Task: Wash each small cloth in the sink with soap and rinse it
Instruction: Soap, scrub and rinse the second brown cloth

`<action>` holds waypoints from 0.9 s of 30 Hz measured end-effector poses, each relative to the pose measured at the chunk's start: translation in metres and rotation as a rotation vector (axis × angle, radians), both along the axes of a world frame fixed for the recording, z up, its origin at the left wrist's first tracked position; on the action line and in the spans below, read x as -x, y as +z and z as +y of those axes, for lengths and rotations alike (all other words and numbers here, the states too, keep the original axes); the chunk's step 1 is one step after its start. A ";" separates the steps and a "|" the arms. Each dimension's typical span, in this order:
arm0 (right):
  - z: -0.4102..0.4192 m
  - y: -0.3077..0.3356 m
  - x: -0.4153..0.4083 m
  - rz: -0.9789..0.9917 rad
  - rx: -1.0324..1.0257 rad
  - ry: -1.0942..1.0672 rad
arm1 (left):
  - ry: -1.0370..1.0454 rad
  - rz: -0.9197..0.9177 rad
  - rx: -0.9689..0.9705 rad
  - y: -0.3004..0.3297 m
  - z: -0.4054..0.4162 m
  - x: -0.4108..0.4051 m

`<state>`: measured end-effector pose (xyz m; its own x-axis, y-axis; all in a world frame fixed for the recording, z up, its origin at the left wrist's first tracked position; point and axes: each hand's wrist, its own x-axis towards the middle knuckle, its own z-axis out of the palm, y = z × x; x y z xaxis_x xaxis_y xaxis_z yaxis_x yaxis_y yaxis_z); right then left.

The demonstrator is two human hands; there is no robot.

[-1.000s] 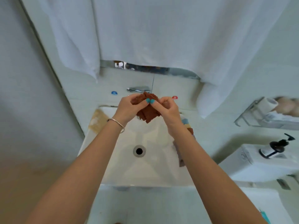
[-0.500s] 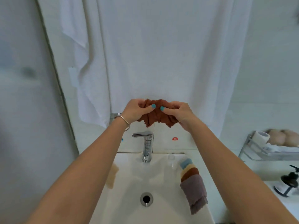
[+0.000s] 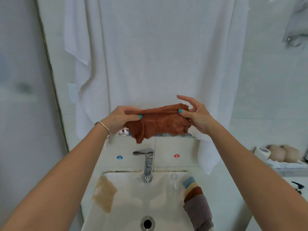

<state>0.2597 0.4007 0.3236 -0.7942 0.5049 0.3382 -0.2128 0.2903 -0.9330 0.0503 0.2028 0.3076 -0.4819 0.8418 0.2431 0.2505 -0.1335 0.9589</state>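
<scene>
A rust-brown small cloth (image 3: 158, 124) is stretched out in the air above the tap. My left hand (image 3: 123, 118) pinches its left top edge between thumb and fingers. My right hand (image 3: 194, 114) pinches the right top edge with the thumb, other fingers spread upward. Below is the white sink (image 3: 133, 204) with its drain (image 3: 147, 223). A beige cloth (image 3: 104, 195) hangs over the sink's left rim. A stack of several cloths (image 3: 195, 200), blue, cream, brown and grey, lies over the right rim.
A chrome tap (image 3: 146, 162) stands behind the basin. A large white towel (image 3: 150, 60) hangs on the wall behind my hands. A wall rack (image 3: 283, 164) with a paper roll sits at the right, a pump bottle (image 3: 298, 186) below it. A grey wall edge runs down the left.
My hands rose from the sink to in front of the towel and pulled apart, spreading the bunched brown cloth wide. The view tilted upward.
</scene>
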 end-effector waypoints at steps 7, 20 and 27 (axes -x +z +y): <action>-0.006 0.007 0.005 0.011 -0.116 -0.166 | 0.042 -0.109 0.027 0.007 -0.007 0.011; -0.023 -0.049 -0.016 -0.044 0.053 -0.150 | 0.085 -0.349 -0.176 -0.059 -0.003 -0.019; -0.020 -0.113 -0.086 -0.206 0.156 -0.137 | -0.075 -0.057 0.041 -0.119 -0.006 -0.059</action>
<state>0.3453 0.3809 0.2105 -0.7589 0.6454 0.0866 0.0169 0.1525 -0.9882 0.1090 0.1963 0.1887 -0.4293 0.8847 0.1816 0.1861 -0.1102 0.9763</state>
